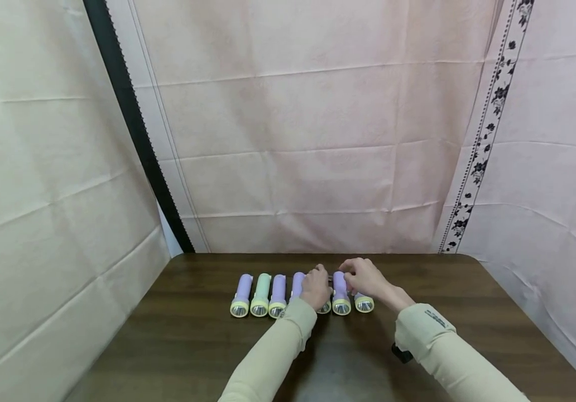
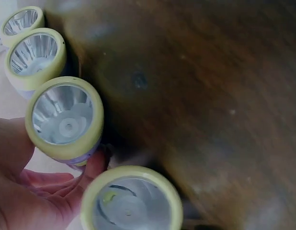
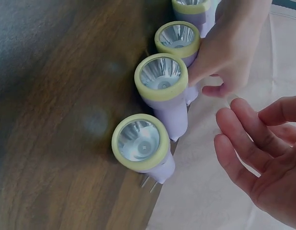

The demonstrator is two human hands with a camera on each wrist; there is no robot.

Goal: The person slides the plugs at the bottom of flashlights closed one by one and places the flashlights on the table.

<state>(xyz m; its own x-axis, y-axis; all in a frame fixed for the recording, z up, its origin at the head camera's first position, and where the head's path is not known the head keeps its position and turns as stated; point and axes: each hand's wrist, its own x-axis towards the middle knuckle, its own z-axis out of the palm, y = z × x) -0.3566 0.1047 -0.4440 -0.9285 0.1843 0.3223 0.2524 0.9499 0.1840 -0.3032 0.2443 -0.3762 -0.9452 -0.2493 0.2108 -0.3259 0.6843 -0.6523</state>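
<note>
My left hand (image 1: pixel 316 286) holds a flashlight (image 2: pixel 65 115) with a pale yellow rim and purple body; in the left wrist view, thumb and fingers lie on either side of it. My right hand (image 1: pixel 366 279) hovers behind the right end of the row. Its fingers (image 3: pixel 244 129) are loosely bent with nothing visible gripped between them, apart from the nearby flashlights. Nearest it are a purple flashlight (image 1: pixel 340 293) and the rightmost purple flashlight (image 3: pixel 143 143), which has two metal prongs (image 3: pixel 149 183) at its tail. The left hand covers part of the row in the head view.
Left of the hands, the row continues with purple flashlights (image 1: pixel 243 296) and a mint-green flashlight (image 1: pixel 262 295), all lenses facing the near side. They lie near the far edge of a dark wooden table (image 1: pixel 207 346). Pale cloth (image 1: pixel 293 139) hangs behind and at both sides.
</note>
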